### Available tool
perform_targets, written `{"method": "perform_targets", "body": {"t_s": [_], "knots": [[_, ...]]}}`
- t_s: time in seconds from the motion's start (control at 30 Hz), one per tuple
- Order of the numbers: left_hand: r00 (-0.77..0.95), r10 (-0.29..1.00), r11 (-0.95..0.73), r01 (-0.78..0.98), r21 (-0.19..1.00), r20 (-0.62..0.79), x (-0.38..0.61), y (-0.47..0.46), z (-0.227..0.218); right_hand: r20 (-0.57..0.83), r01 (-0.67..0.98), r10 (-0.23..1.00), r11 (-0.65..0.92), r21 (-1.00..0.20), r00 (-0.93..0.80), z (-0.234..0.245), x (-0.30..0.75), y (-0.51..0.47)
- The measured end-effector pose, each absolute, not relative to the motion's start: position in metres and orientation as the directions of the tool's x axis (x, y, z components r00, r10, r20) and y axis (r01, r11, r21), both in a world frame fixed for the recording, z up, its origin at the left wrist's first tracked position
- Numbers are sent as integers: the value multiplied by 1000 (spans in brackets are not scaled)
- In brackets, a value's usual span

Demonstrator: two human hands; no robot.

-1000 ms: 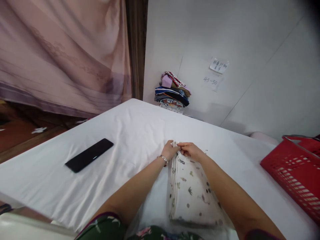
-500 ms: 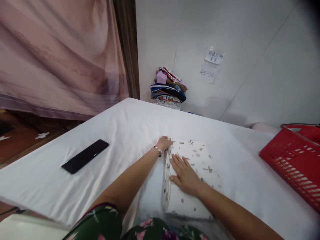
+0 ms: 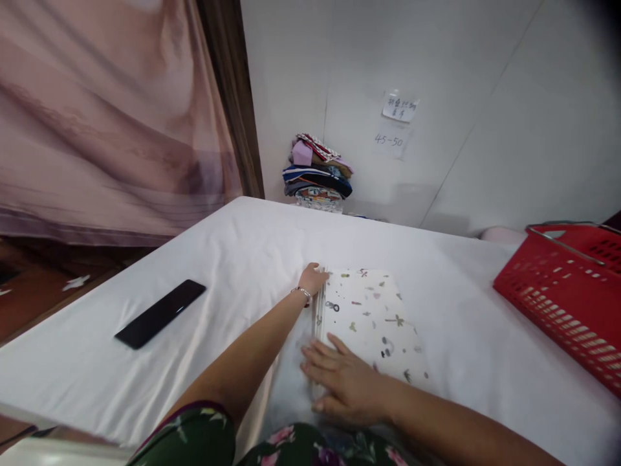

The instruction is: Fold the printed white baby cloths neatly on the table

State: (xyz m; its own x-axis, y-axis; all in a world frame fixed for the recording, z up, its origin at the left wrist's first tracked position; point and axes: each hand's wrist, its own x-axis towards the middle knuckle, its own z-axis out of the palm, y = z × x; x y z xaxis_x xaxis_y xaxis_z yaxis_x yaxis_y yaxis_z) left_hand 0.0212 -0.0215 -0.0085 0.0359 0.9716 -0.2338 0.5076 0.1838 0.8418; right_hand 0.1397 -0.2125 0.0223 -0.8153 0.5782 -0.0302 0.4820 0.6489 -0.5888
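A folded white cloth with small printed figures (image 3: 372, 316) lies flat on the white-covered table (image 3: 233, 259) in front of me. My left hand (image 3: 313, 279), with a bracelet on the wrist, rests against the cloth's far left corner; its fingers are curled at the edge. My right hand (image 3: 342, 380) lies flat with fingers stretched out on the cloth's near left part, pressing it down.
A black phone (image 3: 160, 313) lies on the table at the left. A red plastic basket (image 3: 565, 291) stands at the right edge. A stack of folded clothes (image 3: 317, 173) sits against the far wall under paper notes (image 3: 398, 108). A pink curtain (image 3: 107, 116) hangs at left.
My right hand has slid from the cloth's far corner toward me along its left side, flattening out. The left hand has stayed at the far corner. The view has shifted slightly.
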Motion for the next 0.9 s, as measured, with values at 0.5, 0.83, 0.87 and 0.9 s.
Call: {"method": "perform_targets", "body": {"t_s": [0.5, 0.83, 0.87, 0.9], "knots": [[70, 961, 146, 694, 705, -268, 24, -12, -2, -235, 563, 896, -422, -710, 377, 5, 292, -87], [64, 947, 241, 507, 827, -315, 32, -14, -3, -312, 36, 900, -338, -940, 303, -9, 288, -73], [69, 944, 255, 474, 843, -324, 33, -14, -4, -296, 13, 903, -316, -949, 312, -11, 289, -73], [76, 939, 271, 440, 856, -336, 34, -14, -4, -279, -3, 906, -294, -956, 317, -12, 290, -74]]}}
